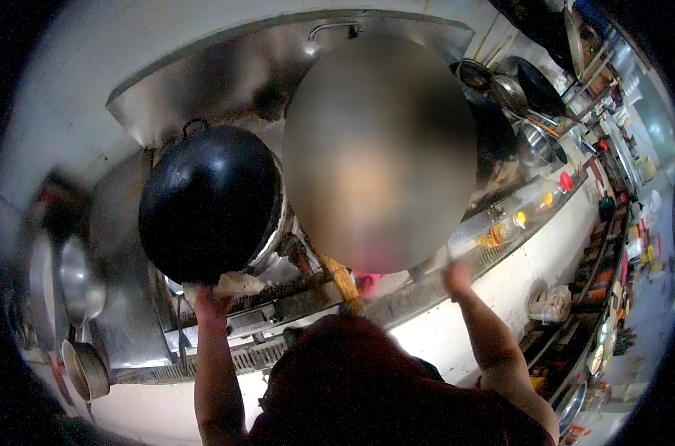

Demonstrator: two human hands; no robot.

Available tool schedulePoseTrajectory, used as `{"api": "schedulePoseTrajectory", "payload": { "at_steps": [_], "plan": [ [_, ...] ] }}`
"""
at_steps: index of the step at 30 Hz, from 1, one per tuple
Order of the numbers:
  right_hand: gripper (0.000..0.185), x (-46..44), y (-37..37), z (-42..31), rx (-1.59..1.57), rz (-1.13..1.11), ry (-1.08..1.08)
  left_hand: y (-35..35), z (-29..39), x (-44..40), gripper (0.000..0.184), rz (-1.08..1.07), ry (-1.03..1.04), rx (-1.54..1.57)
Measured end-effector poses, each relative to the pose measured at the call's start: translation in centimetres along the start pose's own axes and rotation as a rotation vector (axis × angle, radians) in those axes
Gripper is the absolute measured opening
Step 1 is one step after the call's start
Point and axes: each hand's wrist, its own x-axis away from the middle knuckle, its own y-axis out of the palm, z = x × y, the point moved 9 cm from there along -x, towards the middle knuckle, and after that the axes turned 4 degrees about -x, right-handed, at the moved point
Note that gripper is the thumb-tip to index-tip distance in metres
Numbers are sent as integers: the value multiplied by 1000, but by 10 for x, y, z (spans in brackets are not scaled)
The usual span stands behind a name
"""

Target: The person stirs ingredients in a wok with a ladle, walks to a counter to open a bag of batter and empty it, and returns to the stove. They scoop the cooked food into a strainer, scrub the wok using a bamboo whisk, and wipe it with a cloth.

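Observation:
A large black wok [207,201] is tipped up at the left of the stove, its dark round underside or face towards the camera. My left hand [212,303] is closed on a pale cloth [241,284] at the wok's lower edge. To the right, my right hand [458,281] is closed near the stove's front edge, below a large blurred oval; what it holds, if anything, I cannot make out. The blur hides the middle of the stove. A bamboo-like handle [343,281] slants out from under the blur between my hands.
Metal bowls [534,141] and several pans stand at the upper right. Yellow and red containers [566,181] line the right counter. A pot [87,370] hangs at the lower left. Shelves with a clear tub [549,305] are at the right. A steel backsplash [196,74] rises behind the stove.

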Motion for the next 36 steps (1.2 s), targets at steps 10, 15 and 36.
{"api": "schedulePoseTrajectory", "payload": {
  "at_steps": [10,15,36],
  "plan": [
    [36,-13,-12,-6,62,0,-227,15,16,4,37,-109,201,-254],
    [15,-4,-88,-50,-901,-130,-229,16,3,9,36,16,18,0],
    [10,-233,-206,-5,-329,-95,-567,8,16,11,41,61,203,66]
  ]
}}
